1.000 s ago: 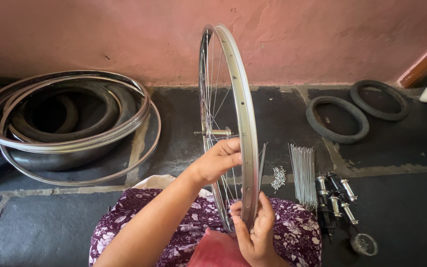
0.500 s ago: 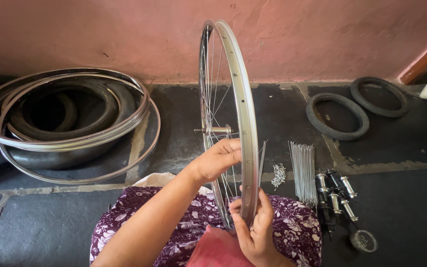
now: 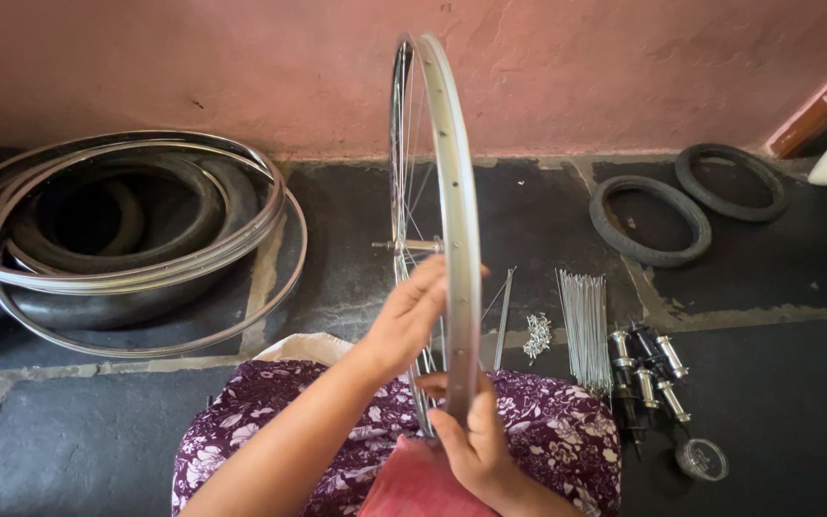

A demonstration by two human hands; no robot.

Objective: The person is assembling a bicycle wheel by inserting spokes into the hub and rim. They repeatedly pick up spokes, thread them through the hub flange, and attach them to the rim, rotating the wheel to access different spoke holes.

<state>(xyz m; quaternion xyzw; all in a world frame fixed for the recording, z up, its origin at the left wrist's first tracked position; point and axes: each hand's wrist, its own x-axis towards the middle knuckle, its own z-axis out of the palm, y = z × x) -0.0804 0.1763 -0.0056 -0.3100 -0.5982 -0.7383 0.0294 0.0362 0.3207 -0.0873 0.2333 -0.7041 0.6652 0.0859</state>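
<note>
Upright silver spoked bicycle wheel rim (image 3: 452,191) was steadied on the lap — left hand (image 3: 412,321) closed among its spokes, right hand (image 3: 476,440) gripping the lower edge — bundled steel spokes (image 3: 583,325) nearby.

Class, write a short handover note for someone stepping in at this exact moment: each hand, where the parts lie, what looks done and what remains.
Left hand: reaching into the spokes of the bicycle wheel, which stands upright on the lap.
Right hand: gripping the rim's lower edge.
Floor, right: loose spokes, spoke nipples, hubs, two small tyres.
Floor, left: stacked rims.
Done: hub and some spokes fitted.
Left: apparently more spokes; count unclear.
</note>
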